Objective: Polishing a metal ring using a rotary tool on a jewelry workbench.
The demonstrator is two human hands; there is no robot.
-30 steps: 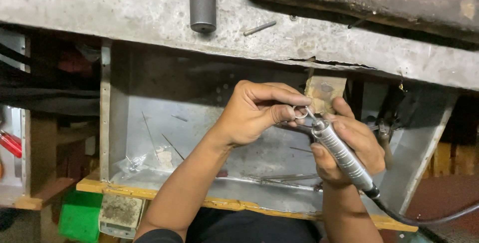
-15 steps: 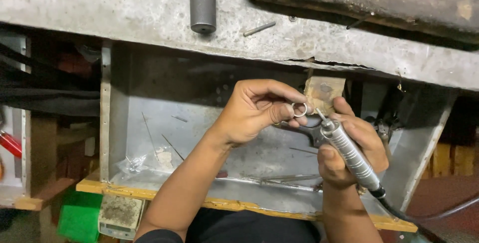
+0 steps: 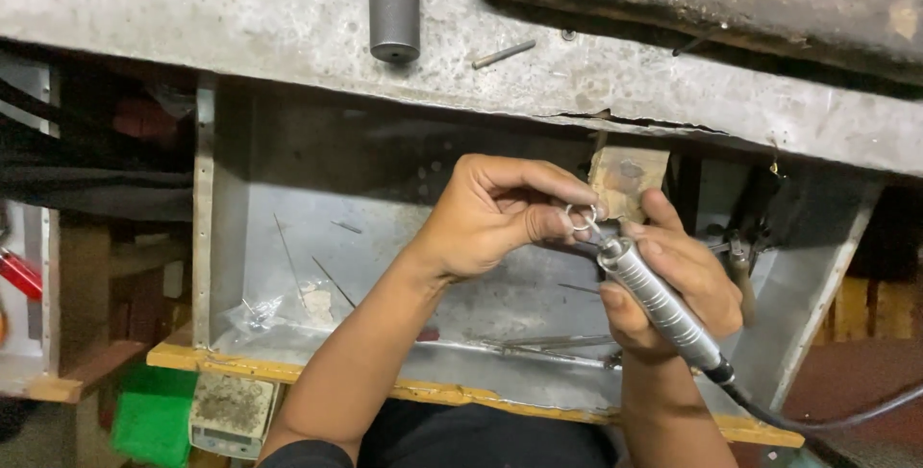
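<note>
My left hand [image 3: 495, 213] pinches a small silver ring [image 3: 579, 217] between thumb and fingertips, held against a worn wooden bench peg [image 3: 627, 180]. My right hand [image 3: 673, 281] grips a ribbed metal rotary handpiece [image 3: 659, 300]. Its thin tip points up and left and meets the ring. A dark cable [image 3: 817, 420] runs from the handpiece's rear end off to the right. Both hands hover over an open metal-lined drawer [image 3: 317, 266].
A grey steel mandrel [image 3: 394, 2] and a small metal rod [image 3: 503, 54] lie on the scuffed benchtop [image 3: 192, 16]. Thin wires, a clear plastic bag [image 3: 279, 307] and tweezers [image 3: 548, 343] rest in the drawer. A green block [image 3: 154, 415] and small scale [image 3: 229, 413] sit below left.
The handpiece has swung a little, its rear end dropping toward the lower right. The ring and my left hand have stayed at the peg.
</note>
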